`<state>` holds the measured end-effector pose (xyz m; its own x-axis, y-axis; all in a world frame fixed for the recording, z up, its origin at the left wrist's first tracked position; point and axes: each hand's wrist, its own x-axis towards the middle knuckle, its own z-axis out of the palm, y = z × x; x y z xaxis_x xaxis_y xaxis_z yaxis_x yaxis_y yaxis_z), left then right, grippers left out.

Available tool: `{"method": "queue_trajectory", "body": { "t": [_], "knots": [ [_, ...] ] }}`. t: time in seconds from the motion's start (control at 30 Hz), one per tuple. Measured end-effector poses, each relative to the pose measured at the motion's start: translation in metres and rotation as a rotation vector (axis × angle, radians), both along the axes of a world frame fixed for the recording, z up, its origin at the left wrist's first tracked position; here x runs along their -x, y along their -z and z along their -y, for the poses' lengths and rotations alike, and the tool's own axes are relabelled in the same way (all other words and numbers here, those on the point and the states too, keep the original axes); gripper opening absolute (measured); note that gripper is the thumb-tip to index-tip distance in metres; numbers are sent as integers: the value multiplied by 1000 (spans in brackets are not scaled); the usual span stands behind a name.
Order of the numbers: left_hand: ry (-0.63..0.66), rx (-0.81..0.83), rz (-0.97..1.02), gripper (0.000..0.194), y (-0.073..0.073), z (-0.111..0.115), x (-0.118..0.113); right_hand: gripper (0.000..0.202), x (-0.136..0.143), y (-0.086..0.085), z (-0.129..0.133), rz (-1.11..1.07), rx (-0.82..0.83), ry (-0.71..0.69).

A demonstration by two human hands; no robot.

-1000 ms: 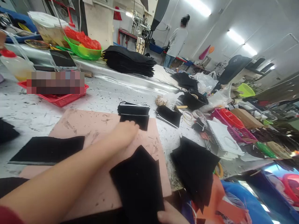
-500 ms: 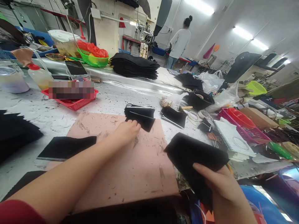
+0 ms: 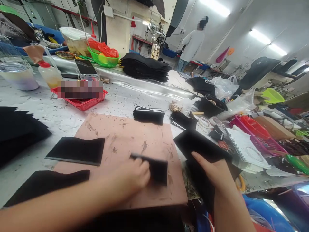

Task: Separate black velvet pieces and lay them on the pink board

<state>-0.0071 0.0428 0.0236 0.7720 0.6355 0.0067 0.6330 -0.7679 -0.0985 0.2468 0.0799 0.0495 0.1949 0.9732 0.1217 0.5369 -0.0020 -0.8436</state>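
My left hand (image 3: 135, 174) is closed on the left end of a small black fabric piece (image 3: 158, 170), over the pinkish work mat (image 3: 116, 129); the moving piece is slightly blurred. At the mat's right edge my right hand (image 3: 214, 174) grips a larger black fabric panel (image 3: 205, 145), thumb on top, its lower part hanging down beside the mat. A stack of small black pieces with white edges (image 3: 148, 116) lies at the mat's far edge. Flat on the mat's left side is another black piece (image 3: 77, 149), and a further black piece (image 3: 48, 183) lies nearer, partly behind my left forearm.
A fanned black pile (image 3: 19, 132) lies at the left. Behind are a red basket (image 3: 84, 104), a phone (image 3: 85, 67) and a thick black stack (image 3: 145, 67). To the right lie a spiral notebook (image 3: 243, 146) and a black bowl (image 3: 211, 104). A person (image 3: 190, 45) stands far back.
My left hand has drawn the small black fabric piece from the far stack toward me onto the middle of the mat. My right hand still holds the larger panel, which has tilted slightly.
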Motion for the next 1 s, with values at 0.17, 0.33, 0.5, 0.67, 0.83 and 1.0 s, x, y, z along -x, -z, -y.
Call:
{"method": "queue_trajectory", "body": {
  "t": [0.17, 0.33, 0.5, 0.67, 0.83, 1.0],
  "knots": [
    [-59, -54, 130, 15, 19, 75, 11, 38, 43, 24, 5, 54, 176, -363],
    [-352, 38, 103, 51, 18, 87, 13, 46, 75, 42, 8, 5, 216, -624],
    [-426, 117, 56, 49, 17, 97, 12, 52, 79, 45, 1, 49, 356, -725],
    [-439, 77, 91, 53, 23, 102, 12, 45, 81, 45, -3, 55, 402, -763],
    [-436, 69, 85, 55, 24, 103, 12, 52, 82, 44, -4, 96, 426, -757],
    [-429, 64, 62, 54, 23, 103, 11, 53, 82, 42, -4, 150, 413, -778]
  ]
}}
